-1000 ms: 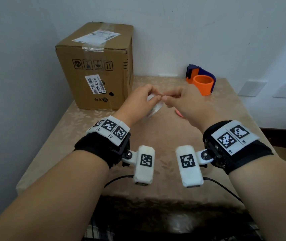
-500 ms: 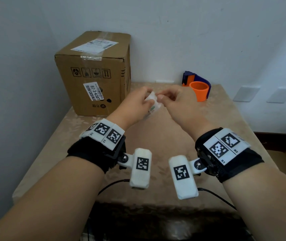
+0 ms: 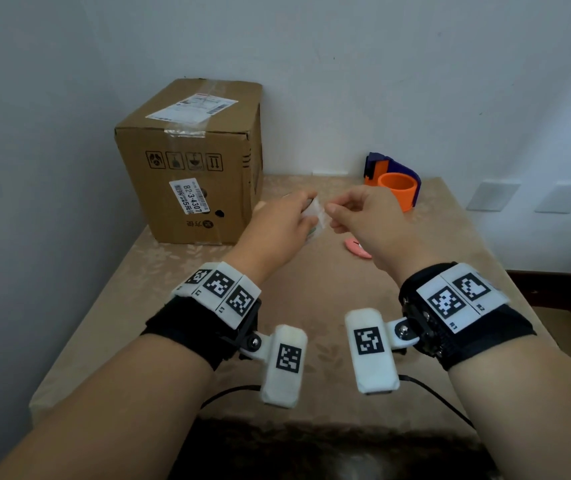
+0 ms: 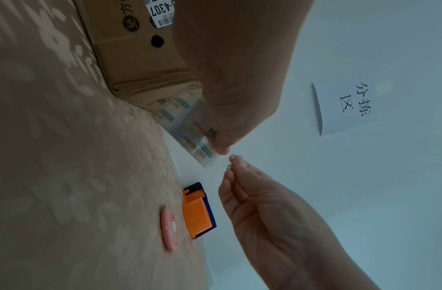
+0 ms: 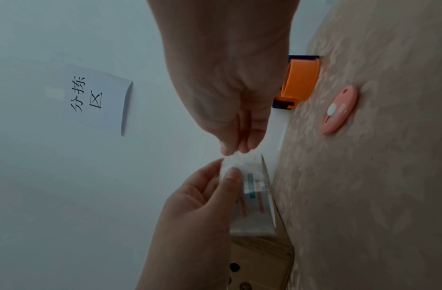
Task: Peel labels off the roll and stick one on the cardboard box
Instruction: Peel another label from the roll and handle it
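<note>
A cardboard box (image 3: pixel 190 161) with printed stickers on its front and top stands at the table's back left. Above the table's middle, my left hand (image 3: pixel 308 216) grips a strip of labels (image 3: pixel 318 220) printed in green and orange (image 4: pixel 187 125) (image 5: pixel 254 196). My right hand (image 3: pixel 331 211) pinches a pale label end (image 5: pixel 233 160) at the strip's tip, between thumb and forefinger (image 5: pixel 235 147). The two hands' fingertips almost meet, to the right of the box. Whether the label has come free of the strip is hidden by the fingers.
An orange and blue tape dispenser (image 3: pixel 395 183) stands at the back right by the wall. A flat pink oval object (image 3: pixel 357 249) lies on the tablecloth (image 3: pixel 180 278) under my right hand. A paper sign (image 5: pixel 100 98) hangs on the wall.
Both hands have drawn slightly apart, the right pulling at the strip's end. The view has tilted, so the box and hands sit differently in the picture.
</note>
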The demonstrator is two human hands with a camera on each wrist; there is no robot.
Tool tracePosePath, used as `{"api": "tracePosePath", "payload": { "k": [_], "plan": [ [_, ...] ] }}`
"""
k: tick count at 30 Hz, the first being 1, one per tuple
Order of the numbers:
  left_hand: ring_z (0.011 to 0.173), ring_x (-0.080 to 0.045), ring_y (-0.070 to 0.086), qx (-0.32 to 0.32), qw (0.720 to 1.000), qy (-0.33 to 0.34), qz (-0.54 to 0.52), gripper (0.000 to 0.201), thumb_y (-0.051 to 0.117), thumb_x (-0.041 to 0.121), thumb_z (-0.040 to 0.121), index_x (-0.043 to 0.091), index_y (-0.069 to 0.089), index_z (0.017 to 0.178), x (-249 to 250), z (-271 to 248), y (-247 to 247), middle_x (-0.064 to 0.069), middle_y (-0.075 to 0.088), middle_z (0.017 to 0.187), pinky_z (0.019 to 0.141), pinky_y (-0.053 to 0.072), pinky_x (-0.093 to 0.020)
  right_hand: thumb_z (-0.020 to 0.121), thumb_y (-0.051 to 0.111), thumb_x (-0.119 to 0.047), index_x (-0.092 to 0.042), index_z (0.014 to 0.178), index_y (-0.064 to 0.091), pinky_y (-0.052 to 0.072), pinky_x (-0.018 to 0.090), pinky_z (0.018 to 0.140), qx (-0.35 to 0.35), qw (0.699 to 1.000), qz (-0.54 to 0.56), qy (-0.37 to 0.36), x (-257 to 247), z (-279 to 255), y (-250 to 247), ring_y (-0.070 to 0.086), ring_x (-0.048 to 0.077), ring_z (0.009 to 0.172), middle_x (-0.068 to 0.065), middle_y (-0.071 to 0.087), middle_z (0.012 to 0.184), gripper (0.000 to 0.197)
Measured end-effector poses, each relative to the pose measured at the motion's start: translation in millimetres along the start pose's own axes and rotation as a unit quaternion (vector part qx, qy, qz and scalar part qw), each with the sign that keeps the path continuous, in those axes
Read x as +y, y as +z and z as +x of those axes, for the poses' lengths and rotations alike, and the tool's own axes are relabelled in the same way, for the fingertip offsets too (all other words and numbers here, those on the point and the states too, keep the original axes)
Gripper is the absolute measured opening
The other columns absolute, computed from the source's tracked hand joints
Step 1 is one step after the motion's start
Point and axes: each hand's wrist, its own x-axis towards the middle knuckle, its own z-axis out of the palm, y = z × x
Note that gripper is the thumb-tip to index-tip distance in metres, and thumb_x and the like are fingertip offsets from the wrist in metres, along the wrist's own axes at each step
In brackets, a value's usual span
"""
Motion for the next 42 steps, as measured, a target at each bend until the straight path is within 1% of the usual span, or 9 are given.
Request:
{"api": "tracePosePath", "payload": {
  "k": [7, 12, 17, 24, 29, 33, 37, 40, 42],
  "plan": [
    [0.092, -0.025, 0.062, 0.001, 1.0, -0.024, 0.018, 0.026, 0.051, 0.034, 0.088, 0.012, 0.062, 0.095, 8.9, 13.8, 4.7, -0.008, 0.071, 0.092, 0.091, 0.041, -0.036, 0.089, 0.064, -0.012, -0.006, 0.098, 0.066, 0.053, 0.026, 0.063, 0.049, 0.998, -0.032, 0.025, 14.8, 12.8, -13.6, 0.061, 0.014, 0.062, 0.008, 0.065, 0.08, 0.011],
    [0.091, -0.027, 0.06, -0.012, 0.993, -0.039, 0.112, 0.021, 0.046, 0.032, 0.09, 0.014, 0.057, 0.09, 1.2, 48.5, 9.5, -0.007, 0.068, 0.092, 0.09, 0.034, -0.035, 0.091, 0.06, -0.012, -0.011, 0.105, 0.063, 0.053, 0.029, 0.074, 0.051, 0.993, -0.105, 0.028, 33.6, 36.6, -41.3, 0.062, 0.018, 0.083, 0.0, 0.061, 0.1, 0.014],
    [0.106, -0.032, 0.057, -0.017, 0.984, -0.04, 0.175, 0.025, 0.047, 0.027, 0.088, 0.017, 0.062, 0.106, -11.9, 81.7, 25.1, -0.013, 0.067, 0.107, 0.088, 0.041, -0.036, 0.09, 0.059, -0.009, -0.012, 0.086, 0.064, 0.044, 0.029, 0.071, -0.029, 0.977, -0.2, 0.07, 55.0, 47.3, -54.4, 0.056, 0.018, 0.08, -0.005, 0.057, 0.077, 0.007],
    [0.097, -0.032, 0.057, -0.032, 0.982, -0.065, 0.174, 0.016, 0.052, 0.02, 0.082, 0.018, 0.045, 0.068, -20.8, 104.4, 49.7, -0.009, 0.065, 0.089, 0.082, 0.044, -0.041, 0.084, 0.07, -0.026, -0.01, 0.09, 0.071, 0.055, 0.042, 0.089, -0.087, 0.96, -0.235, 0.126, 66.3, 46.6, -49.6, 0.063, 0.022, 0.091, 0.003, 0.069, 0.091, 0.017],
    [0.112, -0.032, 0.051, -0.021, 0.988, -0.068, 0.136, 0.027, 0.048, 0.009, 0.08, 0.013, 0.063, 0.102, -28.9, 108.6, 55.9, -0.011, 0.062, 0.118, 0.089, 0.044, -0.035, 0.077, 0.073, -0.042, -0.012, 0.102, 0.071, 0.053, 0.031, 0.078, -0.234, 0.884, -0.384, 0.126, 60.4, 42.2, -47.8, 0.062, 0.017, 0.08, 0.002, 0.07, 0.093, 0.039],
    [0.107, -0.034, 0.056, -0.006, 0.991, -0.059, 0.118, 0.028, 0.049, 0.005, 0.079, 0.008, 0.066, 0.101, -36.8, 111.9, 53.5, -0.016, 0.064, 0.116, 0.088, 0.047, -0.037, 0.087, 0.062, -0.035, -0.004, 0.091, 0.067, 0.055, 0.04, 0.076, -0.148, 0.918, -0.338, 0.144, 72.5, 53.7, -39.9, 0.064, 0.026, 0.072, 0.015, 0.072, 0.085, 0.032],
    [0.106, -0.032, 0.056, 0.009, 0.994, -0.041, 0.105, 0.033, 0.044, -0.001, 0.082, 0.008, 0.065, 0.106, -39.5, 110.7, 49.3, -0.016, 0.064, 0.115, 0.086, 0.045, -0.034, 0.097, 0.046, -0.017, -0.001, 0.111, 0.061, 0.057, 0.045, 0.081, -0.041, 0.955, -0.186, 0.229, 84.5, 77.2, -26.6, 0.063, 0.033, 0.08, 0.016, 0.067, 0.088, 0.026],
    [0.1, -0.029, 0.059, 0.016, 0.995, -0.029, 0.098, 0.029, 0.044, -0.003, 0.082, 0.007, 0.067, 0.095, -40.7, 110.9, 49.0, -0.014, 0.066, 0.106, 0.076, 0.04, -0.027, 0.098, 0.044, -0.011, 0.005, 0.121, 0.054, 0.051, 0.031, 0.057, 0.01, 0.955, -0.04, 0.295, 81.6, 92.5, -17.4, 0.055, 0.021, 0.062, 0.007, 0.054, 0.072, 0.03],
    [0.096, -0.029, 0.059, 0.008, 0.995, -0.035, 0.098, 0.026, 0.044, -0.002, 0.082, 0.006, 0.067, 0.089, -43.8, 115.3, 50.4, -0.013, 0.066, 0.102, 0.073, 0.039, -0.027, 0.097, 0.046, -0.013, 0.008, 0.097, 0.06, 0.047, 0.028, 0.049, 0.03, 0.949, -0.017, 0.315, 77.8, 99.3, -11.0, 0.053, 0.02, 0.053, 0.011, 0.055, 0.066, 0.025]
  ]
}}
